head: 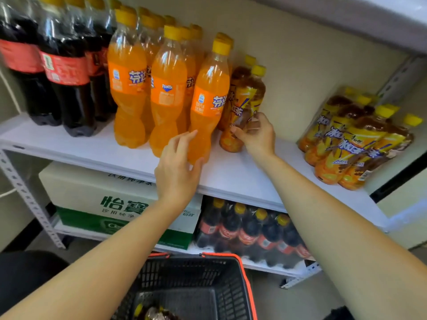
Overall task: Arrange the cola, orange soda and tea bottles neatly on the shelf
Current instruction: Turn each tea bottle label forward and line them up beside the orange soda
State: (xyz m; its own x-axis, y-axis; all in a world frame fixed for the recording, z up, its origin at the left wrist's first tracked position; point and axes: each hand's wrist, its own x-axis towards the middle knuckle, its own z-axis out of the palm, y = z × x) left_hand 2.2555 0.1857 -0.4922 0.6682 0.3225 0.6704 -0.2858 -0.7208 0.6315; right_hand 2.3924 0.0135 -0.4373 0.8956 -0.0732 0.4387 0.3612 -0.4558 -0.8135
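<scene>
A clear plastic tea bottle with a yellow cap and label stands on the white upper shelf, just right of the orange soda bottles. The right hand curls its thumb and fingers round the bottle's lower body. The left hand rests loosely spread fingers against the nearest soda bottle's base. Dark cola bottles stand farthest left. A shrink-wrapped tea pack leans at the right end. Below, a black mesh basket holds something shiny, too blurred to identify.
</scene>
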